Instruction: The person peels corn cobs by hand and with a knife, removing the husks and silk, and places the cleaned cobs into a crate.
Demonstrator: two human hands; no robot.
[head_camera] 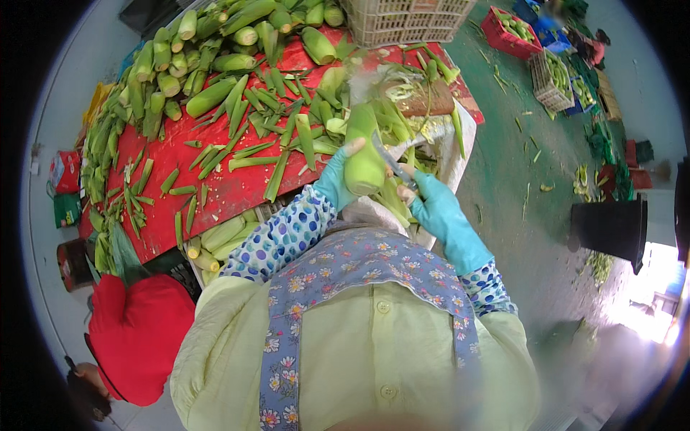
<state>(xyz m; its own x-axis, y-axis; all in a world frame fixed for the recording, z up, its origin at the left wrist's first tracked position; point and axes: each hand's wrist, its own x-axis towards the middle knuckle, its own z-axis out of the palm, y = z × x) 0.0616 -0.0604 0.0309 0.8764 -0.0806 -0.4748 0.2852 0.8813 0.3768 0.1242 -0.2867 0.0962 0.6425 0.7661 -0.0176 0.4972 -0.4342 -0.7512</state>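
Observation:
My left hand (335, 175), in a turquoise glove with bare fingertips, grips an ear of corn (362, 153) in pale green husk, its cut stem end toward me. My right hand (428, 202), gloved alike, holds a knife (389, 160) whose blade lies against the right side of the husk. Beyond the ear, loose husk leaves and silk lie around a brown board (431, 99). Under my hands, more husk leaves hang over a white sack (450, 156) at the table corner.
A red-covered table (161, 188) bears cut husk pieces and a large heap of unpeeled corn (205, 59). A plastic crate (409, 24) stands at its far edge. Peeled ears (226, 237) lie below the near edge. A person in red (143, 334) is at left; filled crates (509, 35) stand at right.

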